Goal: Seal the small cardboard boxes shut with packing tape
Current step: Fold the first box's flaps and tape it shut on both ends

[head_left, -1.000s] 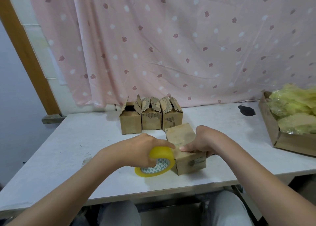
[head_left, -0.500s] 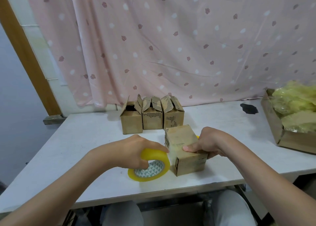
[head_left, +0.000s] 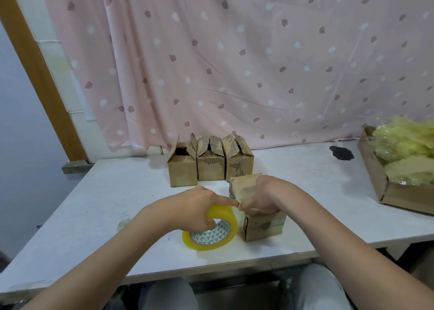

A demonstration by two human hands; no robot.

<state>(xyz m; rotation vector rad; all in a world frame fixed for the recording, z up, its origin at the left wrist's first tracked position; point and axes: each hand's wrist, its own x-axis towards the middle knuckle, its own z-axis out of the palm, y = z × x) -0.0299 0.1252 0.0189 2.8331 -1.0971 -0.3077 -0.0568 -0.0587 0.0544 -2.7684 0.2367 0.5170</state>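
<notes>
Head view: left hand [head_left: 190, 206] grips the tape roll [head_left: 211, 231] just left of the near box [head_left: 260, 223]; right hand [head_left: 263, 199] pinches at that box's top-left edge, fingers curled, likely holding down the tape.

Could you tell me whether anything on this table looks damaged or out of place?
The three open boxes at the back have torn outer paper, baring the corrugation on flaps and fronts. A black patch mars the white table near the tray of yellow film.
</notes>
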